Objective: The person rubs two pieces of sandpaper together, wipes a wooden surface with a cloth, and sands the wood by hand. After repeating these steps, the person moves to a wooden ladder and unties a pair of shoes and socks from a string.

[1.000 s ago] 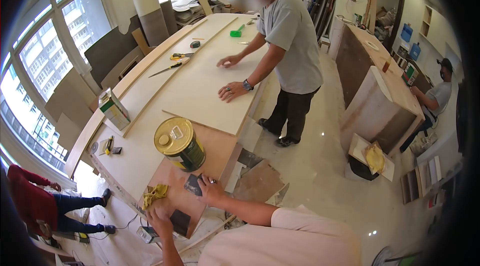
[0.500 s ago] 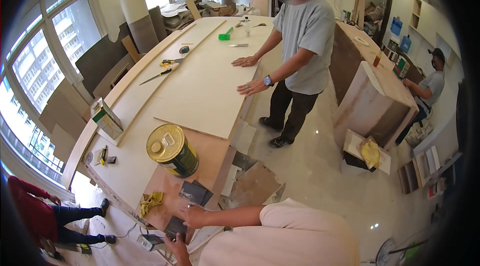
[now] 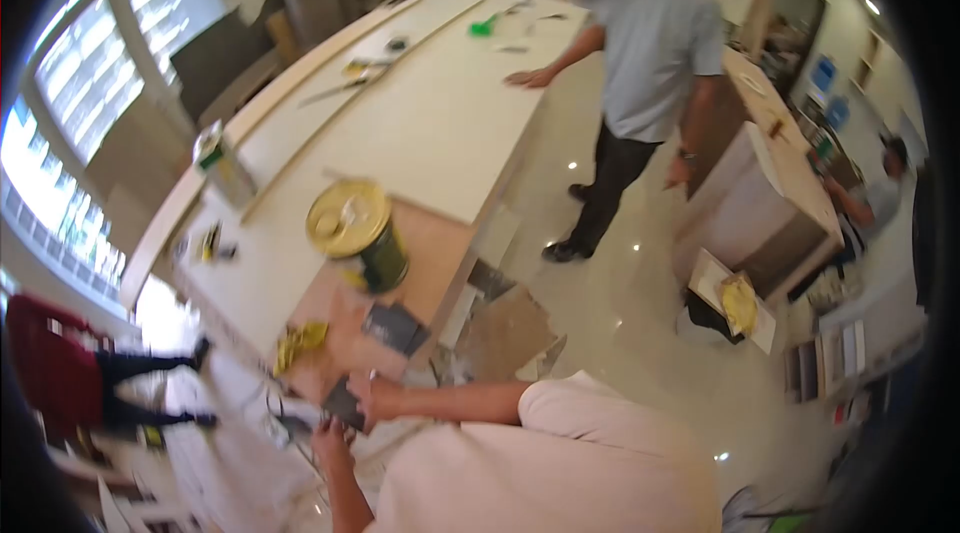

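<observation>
Low in the head view, a dark grey sheet that looks like sandpaper (image 3: 343, 402) is at the near edge of the workbench. My right hand (image 3: 379, 400) grips its right side, fingers closed. My left hand (image 3: 331, 440) is closed at its lower corner, with the fingertips blurred. Just beyond lie more dark grey sheets (image 3: 396, 328), on a reddish-brown board (image 3: 340, 328). A crumpled yellow cloth (image 3: 300, 345) is to their left. Behind them stands a large round can (image 3: 372, 255) with a gold lid.
A long pale panel (image 3: 440, 108) bears a rectangular tin (image 3: 224, 165), a handsaw (image 3: 335, 91) and a green tool (image 3: 483, 28). A person in grey (image 3: 655, 53) stands at its right side; one in red (image 3: 55, 363) is at left. Scrap sheets (image 3: 508, 331) lie on the floor.
The dark sheet has come up off the board between my hands. Across the panel, the person in grey has turned and lowered one hand from it. My view has shifted and blurred.
</observation>
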`<state>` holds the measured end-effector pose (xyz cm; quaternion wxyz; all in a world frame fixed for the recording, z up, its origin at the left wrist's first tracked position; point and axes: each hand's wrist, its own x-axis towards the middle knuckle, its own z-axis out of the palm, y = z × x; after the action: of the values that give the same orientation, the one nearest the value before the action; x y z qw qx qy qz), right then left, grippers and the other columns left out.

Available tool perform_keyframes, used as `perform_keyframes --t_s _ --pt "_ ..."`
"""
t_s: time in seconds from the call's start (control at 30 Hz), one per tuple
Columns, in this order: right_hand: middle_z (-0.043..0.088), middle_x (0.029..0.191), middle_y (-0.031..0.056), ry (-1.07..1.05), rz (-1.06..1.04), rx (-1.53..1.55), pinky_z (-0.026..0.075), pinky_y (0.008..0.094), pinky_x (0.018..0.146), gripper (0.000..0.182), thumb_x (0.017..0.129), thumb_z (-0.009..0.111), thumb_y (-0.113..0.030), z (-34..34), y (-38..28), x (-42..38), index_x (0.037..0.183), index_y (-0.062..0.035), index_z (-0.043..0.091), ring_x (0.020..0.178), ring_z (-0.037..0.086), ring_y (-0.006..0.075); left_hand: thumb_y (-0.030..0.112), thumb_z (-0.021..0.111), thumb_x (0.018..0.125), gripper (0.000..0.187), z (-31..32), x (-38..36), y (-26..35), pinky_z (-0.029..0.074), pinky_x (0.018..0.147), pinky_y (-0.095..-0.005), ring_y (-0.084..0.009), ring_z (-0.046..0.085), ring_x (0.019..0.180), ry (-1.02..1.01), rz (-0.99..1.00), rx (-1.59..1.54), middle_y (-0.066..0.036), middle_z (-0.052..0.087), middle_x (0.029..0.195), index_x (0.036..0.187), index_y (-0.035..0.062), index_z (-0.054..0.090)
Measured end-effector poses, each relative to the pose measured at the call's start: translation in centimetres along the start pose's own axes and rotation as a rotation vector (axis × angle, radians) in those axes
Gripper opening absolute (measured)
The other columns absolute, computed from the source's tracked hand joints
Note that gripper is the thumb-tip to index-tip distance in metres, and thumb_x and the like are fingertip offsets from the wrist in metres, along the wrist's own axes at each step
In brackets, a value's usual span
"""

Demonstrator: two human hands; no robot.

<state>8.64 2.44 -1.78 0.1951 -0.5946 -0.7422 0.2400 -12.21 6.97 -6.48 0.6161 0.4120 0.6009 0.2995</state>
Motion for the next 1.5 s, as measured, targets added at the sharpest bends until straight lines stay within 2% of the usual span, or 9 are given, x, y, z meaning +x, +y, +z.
perform_keyframes --t_s 0.4,0.47,0.53,0.9,1.2,1.33,1.37,1.43,1.5 --pt "0.068 0.099 0.0234 0.751 0.685 -0.029 0.05 0.0471 0.08 0.045 0.081 0.071 -0.038 -5.4 10.2 -3.0 0.105 -0.0005 0.066 0.092 0.064 0.0408 0.023 0.069 0.088 0.038 0.4 0.5 0.6 0.052 0.063 -0.0305 -0.0151 0.06 0.078 -0.025 -0.133 0.056 -0.006 0.064 0.093 0.115 -0.0011 0.06" --pt "0.068 0.108 0.0199 0.446 0.542 -0.109 0.05 0.0429 0.086 0.048 0.083 0.07 -0.043 -5.9 12.0 -1.9 0.11 -0.0031 0.067 0.098 0.064 0.0367 0.026 0.064 0.091 0.027 0.2 2.3 -2.0 0.051 0.066 -0.0321 -0.0168 0.063 0.079 -0.103 -0.07 0.148 -0.009 0.067 0.095 0.111 0.0067 0.065" --pt "0.07 0.104 0.0148 0.441 0.296 0.224 0.05 0.0415 0.087 0.043 0.084 0.072 -0.033 -7.3 6.1 -0.2 0.115 -0.0035 0.066 0.096 0.066 0.031 0.028 0.048 0.096 0.027 0.4 6.3 -8.1 0.051 0.078 -0.0455 -0.0292 0.063 0.094 -0.061 0.824 1.193 -0.016 0.067 0.101 0.108 0.0112 0.066" --pt "0.051 0.139 0.0174 0.071 0.379 -0.032 0.038 0.0377 0.107 0.085 0.074 0.079 -0.024 -8.2 0.9 -0.7 0.147 -0.0115 0.038 0.125 0.05 0.0314 0.025 0.067 0.08 0.024 -4.5 -7.0 -3.6 0.05 0.083 -0.0445 -0.0369 0.064 0.096 0.478 0.131 0.201 -0.02 0.067 0.097 0.093 0.0044 0.066" --pt "0.06 0.126 0.0206 0.275 -0.577 -0.292 0.043 0.0415 0.102 0.074 0.076 0.08 -0.036 -10.0 3.0 -0.4 0.134 0.0002 0.051 0.116 0.056 0.0365 0.023 0.066 0.08 0.023 -4.1 -8.5 -4.7 0.051 0.079 -0.0426 -0.0341 0.065 0.091 0.555 0.193 0.167 -0.019 0.068 0.094 0.093 0.0042 0.068" --pt "0.062 0.125 0.0179 0.086 0.259 0.575 0.05 0.0365 0.092 0.053 0.088 0.065 -0.026 -5.0 13.8 3.4 0.133 0.0007 0.055 0.112 0.061 0.0288 0.022 0.065 0.081 0.02 -0.6 -8.0 -0.6 0.051 0.078 -0.0386 -0.0265 0.066 0.086 0.404 0.304 0.155 -0.016 0.069 0.09 0.091 0.0045 0.069" --pt "0.068 0.108 0.011 0.301 -0.444 -0.065 0.053 0.0348 0.086 0.04 0.09 0.06 -0.021 -5.5 12.5 1.8 0.126 -0.0031 0.06 0.098 0.065 0.0244 0.024 0.066 0.082 0.024 -0.2 -7.9 0.5 0.051 0.078 -0.0368 -0.0219 0.065 0.086 0.215 0.296 0.095 -0.013 0.069 0.088 0.095 0.0046 0.07" --pt "0.063 0.094 -0.0014 -0.348 0.105 1.704 0.053 0.0291 0.07 0.015 0.092 0.058 -0.021 -5.9 10.4 2.2 0.106 -0.0145 0.06 0.08 0.063 0.0112 0.026 0.074 0.08 0.031 2.0 -7.2 1.8 0.051 0.079 -0.0353 -0.0207 0.063 0.088 0.048 0.343 0.033 -0.013 0.066 0.095 0.097 0.001 0.069" --pt "0.067 0.094 0.0007 -0.023 0.328 1.906 0.054 0.0324 0.071 0.022 0.093 0.06 -0.03 -6.9 5.4 0.5 0.11 -0.0142 0.061 0.084 0.065 0.0135 0.027 0.066 0.092 0.038 4.6 -6.3 4.3 0.055 0.071 -0.0297 -0.0158 0.065 0.084 -0.144 0.205 -0.11 -0.008 0.066 0.101 0.12 0.0011 0.061"
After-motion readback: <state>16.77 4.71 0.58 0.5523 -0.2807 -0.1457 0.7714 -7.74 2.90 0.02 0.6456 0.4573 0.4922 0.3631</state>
